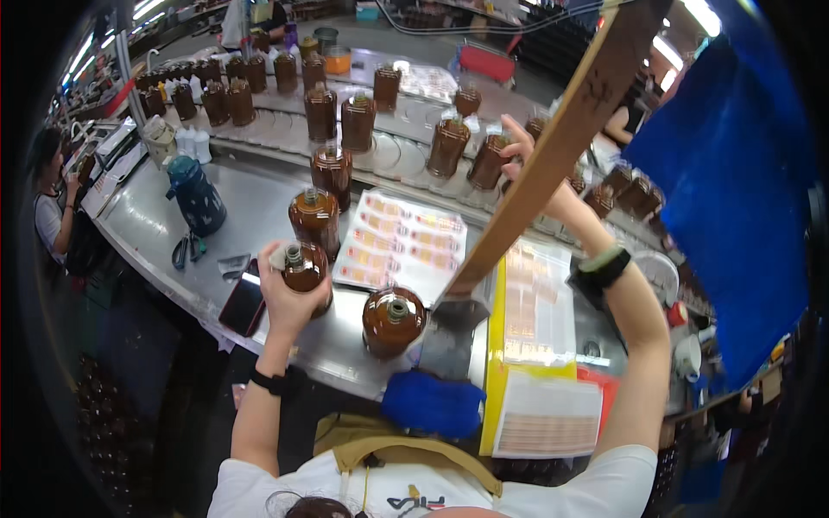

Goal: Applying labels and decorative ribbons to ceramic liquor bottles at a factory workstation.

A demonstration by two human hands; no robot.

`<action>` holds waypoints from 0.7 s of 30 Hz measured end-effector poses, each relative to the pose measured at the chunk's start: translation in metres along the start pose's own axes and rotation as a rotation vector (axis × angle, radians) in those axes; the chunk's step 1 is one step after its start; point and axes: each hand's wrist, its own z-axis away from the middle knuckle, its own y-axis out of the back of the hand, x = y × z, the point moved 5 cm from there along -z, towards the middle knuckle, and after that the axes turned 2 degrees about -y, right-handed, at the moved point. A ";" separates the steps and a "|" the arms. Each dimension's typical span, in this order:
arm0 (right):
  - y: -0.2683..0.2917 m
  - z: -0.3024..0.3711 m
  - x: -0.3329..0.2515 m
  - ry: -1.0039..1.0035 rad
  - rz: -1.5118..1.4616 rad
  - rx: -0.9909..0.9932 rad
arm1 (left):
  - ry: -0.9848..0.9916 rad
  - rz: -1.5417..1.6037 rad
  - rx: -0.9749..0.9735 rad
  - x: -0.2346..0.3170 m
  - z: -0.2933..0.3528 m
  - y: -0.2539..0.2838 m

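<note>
My left hand (292, 298) is wrapped round a brown glass bottle (304, 266) with an open neck, at the near end of a short row on the metal table. Behind it in that row stand another brown bottle (314, 220) and a third (332, 180). One more brown bottle (395, 324) stands apart, to the right, near the table edge. My right hand (516, 148) reaches out to the conveyor, fingers apart, beside a brown bottle (490, 162); whether it touches it I cannot tell. A wooden post hides part of that hand. Between my arms lies a sheet of printed labels (402, 240).
The slanting wooden post (553, 147) rises between my arms. Several brown bottles ride the conveyor (397, 142). A dark blue jug (197, 197), scissors (186, 250) and a phone (243, 304) lie left. Papers on a yellow folder (496, 388), a blue cloth bundle (433, 404) and a hanging blue sheet (734, 190) are right.
</note>
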 end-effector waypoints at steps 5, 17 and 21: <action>0.038 0.128 -0.021 -0.213 -0.188 0.110 | -0.080 -0.039 -0.002 0.011 0.002 0.018; -0.073 0.296 -0.110 -0.619 -0.742 0.376 | 0.164 0.688 -0.397 0.088 0.067 -0.068; -0.094 0.298 -0.131 -0.626 -0.763 0.293 | 0.499 1.032 -0.440 0.087 0.061 -0.071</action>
